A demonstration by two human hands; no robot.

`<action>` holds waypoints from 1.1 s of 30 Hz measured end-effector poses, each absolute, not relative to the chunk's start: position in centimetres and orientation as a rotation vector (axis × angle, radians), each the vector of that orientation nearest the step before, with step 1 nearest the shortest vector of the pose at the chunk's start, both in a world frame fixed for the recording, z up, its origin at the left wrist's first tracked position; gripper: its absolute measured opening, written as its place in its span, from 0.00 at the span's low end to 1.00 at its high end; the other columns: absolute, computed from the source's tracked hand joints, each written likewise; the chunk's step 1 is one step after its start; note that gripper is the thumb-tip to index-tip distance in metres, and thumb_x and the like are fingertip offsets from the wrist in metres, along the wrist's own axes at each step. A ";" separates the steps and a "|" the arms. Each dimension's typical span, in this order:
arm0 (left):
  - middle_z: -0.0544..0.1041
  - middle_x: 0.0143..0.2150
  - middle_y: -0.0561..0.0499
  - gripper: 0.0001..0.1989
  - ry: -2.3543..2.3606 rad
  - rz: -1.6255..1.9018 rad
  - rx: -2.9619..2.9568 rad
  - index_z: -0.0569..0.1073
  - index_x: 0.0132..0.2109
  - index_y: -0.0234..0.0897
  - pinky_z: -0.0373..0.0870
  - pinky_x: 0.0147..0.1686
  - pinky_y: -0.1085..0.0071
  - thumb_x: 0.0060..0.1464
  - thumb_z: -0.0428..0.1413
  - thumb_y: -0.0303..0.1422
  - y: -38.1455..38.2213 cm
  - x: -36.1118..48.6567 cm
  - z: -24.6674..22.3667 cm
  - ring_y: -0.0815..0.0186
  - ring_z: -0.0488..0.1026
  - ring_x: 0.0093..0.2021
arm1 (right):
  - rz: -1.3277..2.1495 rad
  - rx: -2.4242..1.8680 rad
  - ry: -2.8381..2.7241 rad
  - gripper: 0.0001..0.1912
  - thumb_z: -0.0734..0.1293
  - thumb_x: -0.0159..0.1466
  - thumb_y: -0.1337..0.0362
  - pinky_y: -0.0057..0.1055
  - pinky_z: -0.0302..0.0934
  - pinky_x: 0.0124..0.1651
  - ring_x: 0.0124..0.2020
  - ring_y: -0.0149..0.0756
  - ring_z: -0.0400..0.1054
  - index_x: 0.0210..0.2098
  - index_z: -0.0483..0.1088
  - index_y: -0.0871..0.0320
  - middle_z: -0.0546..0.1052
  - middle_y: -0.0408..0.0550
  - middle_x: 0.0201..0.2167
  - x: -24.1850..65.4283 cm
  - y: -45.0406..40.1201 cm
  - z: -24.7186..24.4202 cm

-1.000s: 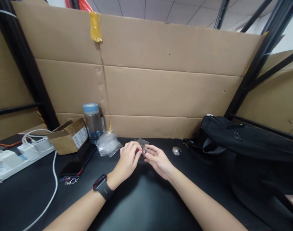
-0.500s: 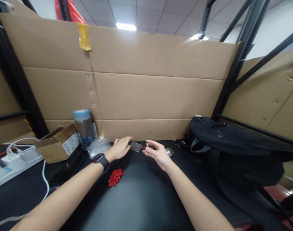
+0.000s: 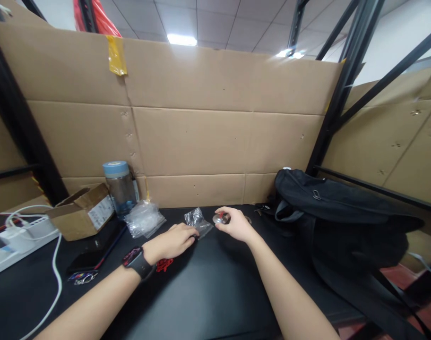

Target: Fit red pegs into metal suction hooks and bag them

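Left wrist: a smartwatch (image 3: 132, 256); case a rounded rectangle, dark; screen black and glossy, with small pinkish-red marks too small to read.
Watch band (image 3: 143, 267): dark grey; matte, broad, a single plain colour; close against the wrist.
Left hand (image 3: 175, 242) and left forearm (image 3: 95, 297): bare; slender, smooth in outline.
Right hand (image 3: 236, 224) and right forearm (image 3: 286, 283): bare as well, wrist included; likewise slender.

On the counter (image 3: 208, 297), a bottle (image 3: 119, 192) with a blue lid (image 3: 115, 167) stands beside an open box (image 3: 73, 221); a black bag (image 3: 338, 217) lies at right.
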State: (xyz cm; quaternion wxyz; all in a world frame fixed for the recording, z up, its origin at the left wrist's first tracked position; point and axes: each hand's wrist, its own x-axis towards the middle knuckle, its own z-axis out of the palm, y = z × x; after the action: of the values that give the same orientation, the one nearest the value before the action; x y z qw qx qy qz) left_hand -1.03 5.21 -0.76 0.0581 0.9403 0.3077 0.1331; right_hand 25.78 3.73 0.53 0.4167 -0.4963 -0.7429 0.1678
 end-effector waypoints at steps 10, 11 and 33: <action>0.69 0.61 0.50 0.19 0.914 0.354 2.807 0.70 0.61 0.57 0.65 0.58 0.59 0.67 0.47 0.39 2.9 -0.8 -1.4 0.57 0.70 0.58 | 0.430 -1.411 -2.163 0.13 0.75 0.49 0.64 0.26 0.60 0.34 0.30 0.34 0.72 0.36 0.77 0.55 0.80 0.42 0.29 24.5 2.3 0.9; 0.68 0.63 0.51 0.19 0.920 0.332 2.798 0.69 0.62 0.58 0.64 0.59 0.58 0.67 0.46 0.39 2.7 -0.8 -1.3 0.56 0.69 0.59 | 0.434 -1.434 -2.183 0.13 0.75 0.49 0.63 0.26 0.59 0.34 0.30 0.34 0.72 0.35 0.77 0.55 0.80 0.42 0.29 24.4 2.3 0.7; 0.59 0.71 0.53 0.19 0.835 0.212 2.710 0.68 0.61 0.65 0.53 0.62 0.41 0.65 0.51 0.43 2.4 -1.5 -1.4 0.48 0.53 0.71 | 0.563 -1.175 -2.317 0.16 0.72 0.56 0.72 0.25 0.64 0.41 0.38 0.33 0.73 0.43 0.77 0.53 0.80 0.44 0.38 23.5 2.6 -0.7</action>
State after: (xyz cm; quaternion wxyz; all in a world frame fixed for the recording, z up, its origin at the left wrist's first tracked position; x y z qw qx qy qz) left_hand -1.46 2.39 -1.37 0.1485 0.9424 0.2905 0.0737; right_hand 23.49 2.60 -0.68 0.2395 -0.4291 -0.8463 0.2056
